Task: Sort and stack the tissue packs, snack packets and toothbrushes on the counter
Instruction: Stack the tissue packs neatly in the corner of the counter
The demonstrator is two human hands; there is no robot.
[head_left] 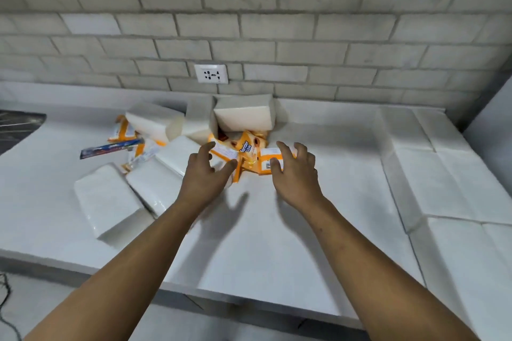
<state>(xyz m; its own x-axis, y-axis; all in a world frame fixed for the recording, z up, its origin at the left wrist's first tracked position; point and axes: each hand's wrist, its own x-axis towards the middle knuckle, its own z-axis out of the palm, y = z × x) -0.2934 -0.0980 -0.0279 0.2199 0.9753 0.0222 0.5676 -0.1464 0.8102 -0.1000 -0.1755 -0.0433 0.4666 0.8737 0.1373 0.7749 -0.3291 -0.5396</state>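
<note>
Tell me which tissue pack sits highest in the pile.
The tissue pack directly below the wall socket, tilted above the orange snack packets; the others lie lower.

We see loose white tissue packs (pixel 108 199) lying askew on the left of the counter (pixel 263 235), with one tilted pack (pixel 243 115) propped up at the back. Stacked packs (pixel 448 174) sit in neat rows on the right. Orange snack packets (pixel 245 149) are heaped in the middle. A toothbrush (pixel 110 148) in blue packaging lies flat on the left.
</note>
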